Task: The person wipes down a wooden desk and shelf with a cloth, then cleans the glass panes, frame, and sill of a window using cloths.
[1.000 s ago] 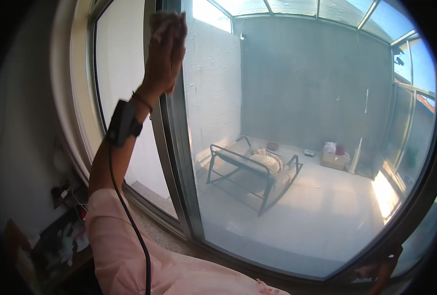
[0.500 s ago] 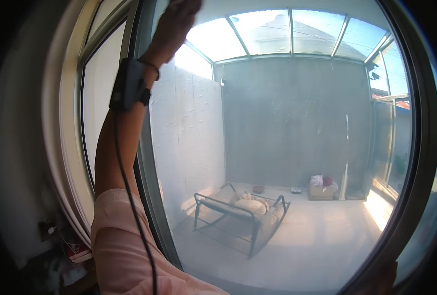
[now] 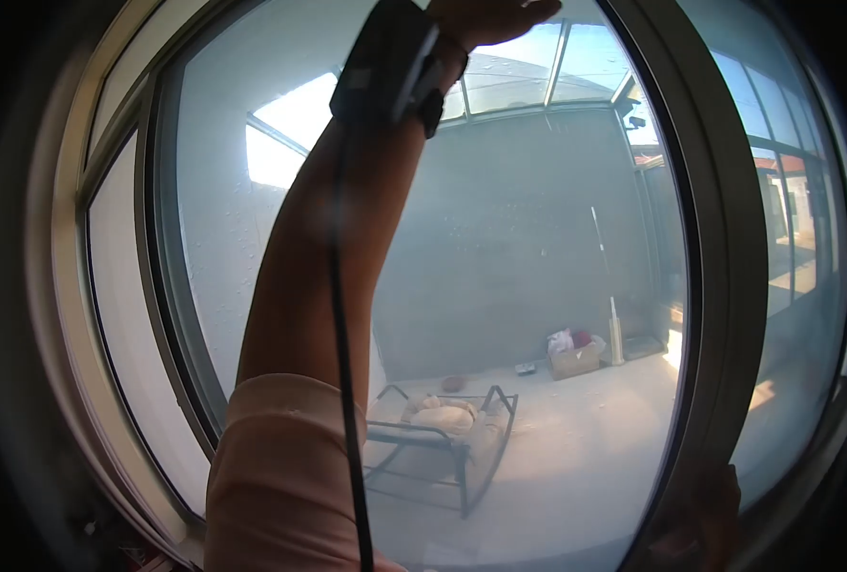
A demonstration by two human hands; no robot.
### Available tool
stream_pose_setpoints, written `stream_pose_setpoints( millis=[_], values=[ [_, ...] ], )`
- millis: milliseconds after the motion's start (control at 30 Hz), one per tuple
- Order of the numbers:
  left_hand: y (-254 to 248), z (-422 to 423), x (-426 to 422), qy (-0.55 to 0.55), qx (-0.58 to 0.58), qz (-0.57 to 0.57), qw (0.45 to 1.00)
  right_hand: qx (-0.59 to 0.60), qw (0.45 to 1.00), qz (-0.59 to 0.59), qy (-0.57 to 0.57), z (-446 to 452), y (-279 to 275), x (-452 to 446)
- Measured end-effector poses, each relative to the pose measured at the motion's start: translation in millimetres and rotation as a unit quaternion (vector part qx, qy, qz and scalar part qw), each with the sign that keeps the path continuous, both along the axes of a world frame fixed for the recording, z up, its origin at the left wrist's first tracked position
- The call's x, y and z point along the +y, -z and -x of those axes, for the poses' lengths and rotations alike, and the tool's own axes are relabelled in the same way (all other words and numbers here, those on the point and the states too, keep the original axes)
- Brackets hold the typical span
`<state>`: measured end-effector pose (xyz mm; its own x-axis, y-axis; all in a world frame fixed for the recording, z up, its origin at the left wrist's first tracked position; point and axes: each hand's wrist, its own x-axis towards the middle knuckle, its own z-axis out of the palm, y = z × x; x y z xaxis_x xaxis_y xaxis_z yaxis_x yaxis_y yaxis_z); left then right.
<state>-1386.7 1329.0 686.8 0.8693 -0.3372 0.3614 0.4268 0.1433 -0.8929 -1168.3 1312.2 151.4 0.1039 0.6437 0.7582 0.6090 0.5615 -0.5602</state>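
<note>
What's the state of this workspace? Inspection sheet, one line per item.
Surface: glass, looks hazy, some specks.
Job's things: glass only; no tool visible.
Clutter: chair and box, both beyond the glass.
Grippers: left hand at top edge, cropped, grip unclear; right hand seems the dim shape lower right, grip unclear.
Cables: black cable from wrist device down over the sleeve.
Surroundings: dark frame, grey wall, roof panes.

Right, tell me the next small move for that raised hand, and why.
Probably ease the left hand down a little along the window glass: it is up at the picture's top edge, partly cut off, while a broad hazy, speckled stretch lies below. Whether it touches the glass, I cannot tell.
</note>
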Motion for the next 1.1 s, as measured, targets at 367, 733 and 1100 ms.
stream_pose_setpoints(
  millis=[367, 733, 1100],
  values=[
    [-93, 259, -85, -0.127, -0.168, -0.190, 0.959, 0.100, 0.991, 0.080, 0.041, 5, -10, 4],
    [149, 71, -23, -0.025, -0.141, 0.056, 0.988, 0.124, 0.990, 0.061, 0.001, 9, -12, -18],
    [416, 57, -39, -0.096, -0.057, 0.355, 0.928, 0.312, 0.921, 0.211, -0.100, -45, 67, -97]
  ],
)
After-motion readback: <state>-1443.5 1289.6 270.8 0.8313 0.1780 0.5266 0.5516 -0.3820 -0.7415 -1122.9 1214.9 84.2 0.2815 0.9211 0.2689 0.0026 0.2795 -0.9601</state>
